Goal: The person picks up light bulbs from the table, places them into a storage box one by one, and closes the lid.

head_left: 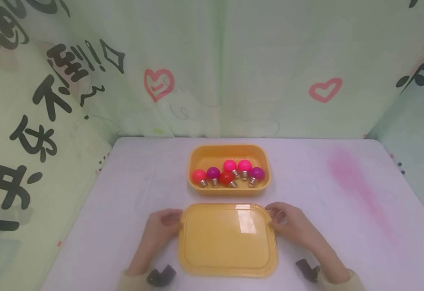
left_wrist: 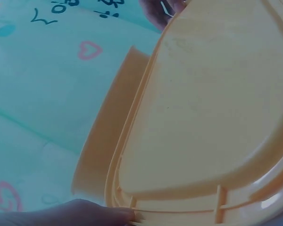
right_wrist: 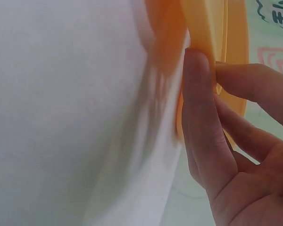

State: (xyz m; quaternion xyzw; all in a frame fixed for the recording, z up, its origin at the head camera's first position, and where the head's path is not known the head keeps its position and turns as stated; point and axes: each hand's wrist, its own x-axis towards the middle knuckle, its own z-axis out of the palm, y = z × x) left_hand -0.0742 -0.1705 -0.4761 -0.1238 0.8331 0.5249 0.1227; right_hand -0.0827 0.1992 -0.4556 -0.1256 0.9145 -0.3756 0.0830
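A yellow plastic lid (head_left: pixel 215 242) is held in front of me, a glare patch on its upper right. My left hand (head_left: pixel 161 228) grips its left edge; my right hand (head_left: pixel 293 223) pinches the right edge. The left wrist view shows the ridged underside of the lid (left_wrist: pixel 203 117). In the right wrist view, thumb and fingers (right_wrist: pixel 203 108) close on the lid's rim. Just beyond it stands an open yellow box (head_left: pixel 228 193) with several small bulbs: pink ones (head_left: pixel 244 165), purple ones (head_left: pixel 257 173) and a red one (head_left: pixel 227 178), with silver screw bases.
A white-covered table (head_left: pixel 139 173) bears a pink stain (head_left: pixel 354 182) on its right. Pale green curtains (head_left: pixel 270 52) with black writing and pink hearts stand behind and at both sides. Dark bands (head_left: pixel 308 270) sit near both wrists.
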